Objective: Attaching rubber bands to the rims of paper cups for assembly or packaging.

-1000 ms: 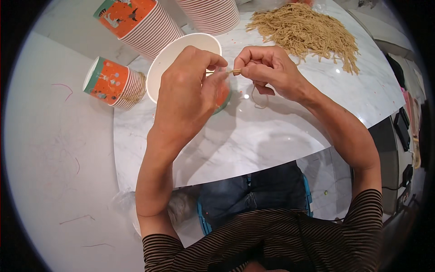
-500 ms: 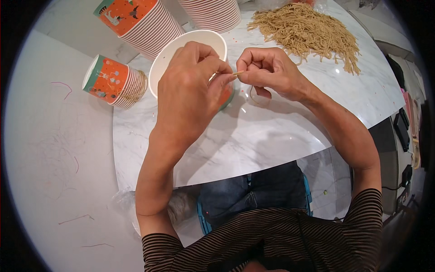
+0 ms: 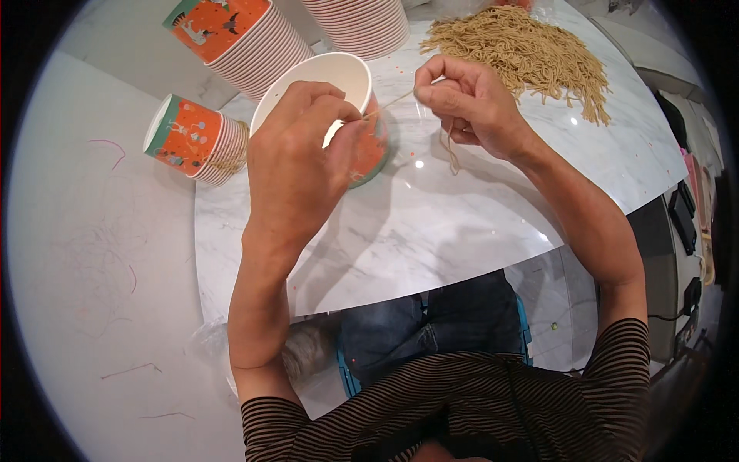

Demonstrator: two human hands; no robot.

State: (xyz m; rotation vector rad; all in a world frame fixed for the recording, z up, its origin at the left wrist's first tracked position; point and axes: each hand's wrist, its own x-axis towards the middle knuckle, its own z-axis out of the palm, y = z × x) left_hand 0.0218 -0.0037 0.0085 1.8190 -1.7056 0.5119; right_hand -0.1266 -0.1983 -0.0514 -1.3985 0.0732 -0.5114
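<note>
A thin tan string [image 3: 396,101] runs taut between my two hands. One end is pinched between the thumb and index finger of my left hand [image 3: 292,162], which is in front of a large paper tub [image 3: 369,158], orange and green outside and white inside. My right hand [image 3: 479,108] is closed on the string, and a loose loop of it dangles below the fingers. Part of the tub is hidden behind my left hand. Beyond my right hand lies a heap of similar tan strings [image 3: 523,50].
A stack of orange paper cups [image 3: 185,138] leans at the left, tan string around its rims. Two taller stacks, one of orange tubs [image 3: 231,38] and one beside it [image 3: 358,27], are at the back. The marble-patterned table [image 3: 431,239] meets a white wall [image 3: 100,254].
My hands have moved apart, the left leftward and the right slightly up and rightward. The string between them, short before, now stretches out longer.
</note>
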